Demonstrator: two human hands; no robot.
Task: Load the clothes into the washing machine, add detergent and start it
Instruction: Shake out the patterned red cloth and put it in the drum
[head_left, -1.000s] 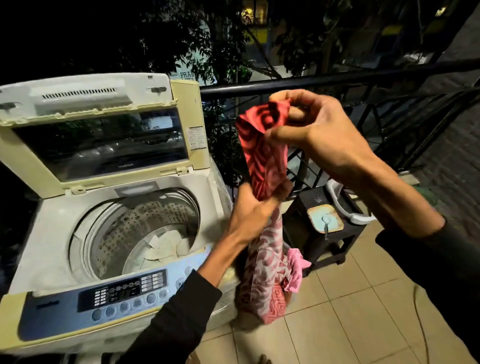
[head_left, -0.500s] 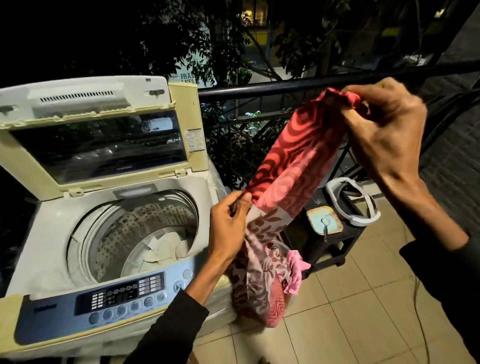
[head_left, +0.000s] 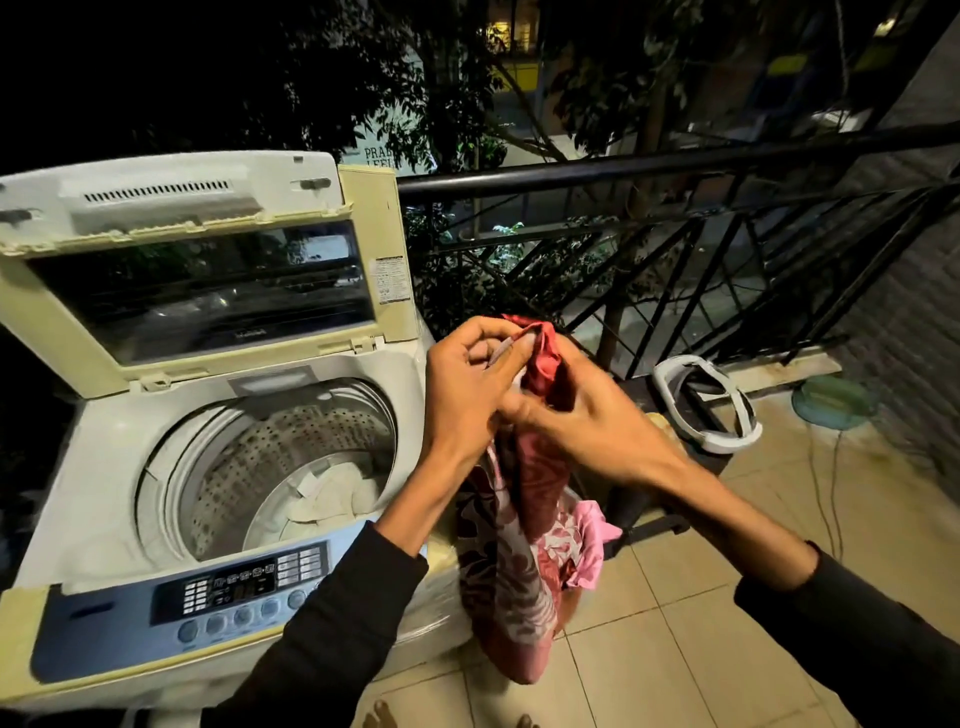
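Hands: left (head_left: 467, 400) and right (head_left: 587, 426) now meet, both pinching cloth (head_left: 524, 519) top, no longer spread apart | cloth: gathered, hanging below, right of washer (head_left: 156, 467) | drum (head_left: 291, 457): open, left of hands | judgement: bundling before loading

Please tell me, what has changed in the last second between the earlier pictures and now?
The right hand, which held the top of the red patterned cloth high and out to the right, came down and in to meet the left hand. Both hands now hold the bunched top together, so the cloth hangs folded instead of stretched. The washing machine stays open, the cloth not yet inside it.
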